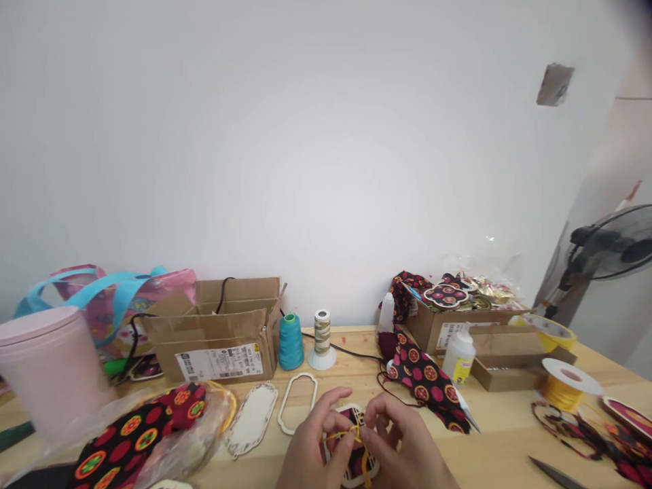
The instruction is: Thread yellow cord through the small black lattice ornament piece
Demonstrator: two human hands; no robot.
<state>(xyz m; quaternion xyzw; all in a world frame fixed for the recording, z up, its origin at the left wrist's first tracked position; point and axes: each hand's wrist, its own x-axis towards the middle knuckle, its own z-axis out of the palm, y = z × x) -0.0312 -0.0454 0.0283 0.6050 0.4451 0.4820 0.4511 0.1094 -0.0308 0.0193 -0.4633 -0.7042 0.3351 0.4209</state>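
Observation:
Low in the middle of the view, my left hand (320,445) and my right hand (400,441) meet over a small framed piece of patterned fabric (352,468) with a pale rim. A thin yellow cord (356,435) runs between my fingertips in loops, and one end hangs over the fabric. Both hands pinch this cord, thumbs against fingers. Part of the framed piece is hidden behind my hands. Just beyond my left hand lies a pale, hollow frame (282,407), with a cream-coloured plaque (253,418) to its left.
Along the wall stand a cardboard box (214,339), a teal thread cone (291,343) and a striped spool (322,336). A glue bottle (460,356), patterned cloth (422,373) and a yellow cord spool (565,390) are right. A pointed blade (553,470) lies near the front edge.

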